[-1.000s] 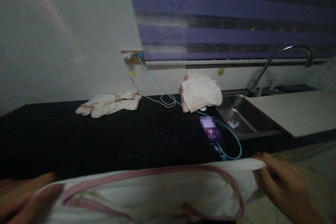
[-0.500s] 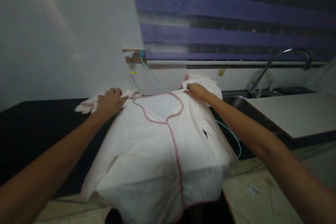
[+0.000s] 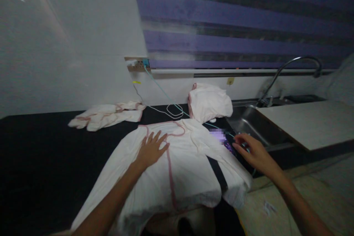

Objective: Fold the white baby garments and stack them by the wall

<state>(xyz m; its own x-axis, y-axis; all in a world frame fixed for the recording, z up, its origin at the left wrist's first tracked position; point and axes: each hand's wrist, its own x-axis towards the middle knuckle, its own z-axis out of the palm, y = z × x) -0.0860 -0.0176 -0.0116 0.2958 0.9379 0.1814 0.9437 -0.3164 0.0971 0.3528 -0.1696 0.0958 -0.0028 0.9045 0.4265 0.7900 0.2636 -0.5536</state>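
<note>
A white long-sleeved pajama top (image 3: 190,171) with pink piping lies front up on the black counter, its lower part hanging over the front edge. My left hand (image 3: 151,150) rests flat on its chest, left of the piped front opening, with fingers spread. To the right of the top, my right hand (image 3: 253,155) hovers near the sink with curved fingers and a gap between thumb and forefinger. It appears to hold nothing. A teal cable (image 3: 218,127) runs behind that hand, close to a purple item (image 3: 228,146) that is partly blurred out.
A folded white cloth bundle with pink trim (image 3: 210,102) sits by the wall. Another crumpled white garment (image 3: 106,116) lies at left. At right are a steel sink (image 3: 249,123), a curved faucet (image 3: 282,67) and a pale board (image 3: 309,121). A wall socket (image 3: 137,64) feeds the cable.
Both hands have let go of the top's shoulders. The top has come down flat onto the counter. My left hand moved onto its chest; my right hand moved right, off the fabric.
</note>
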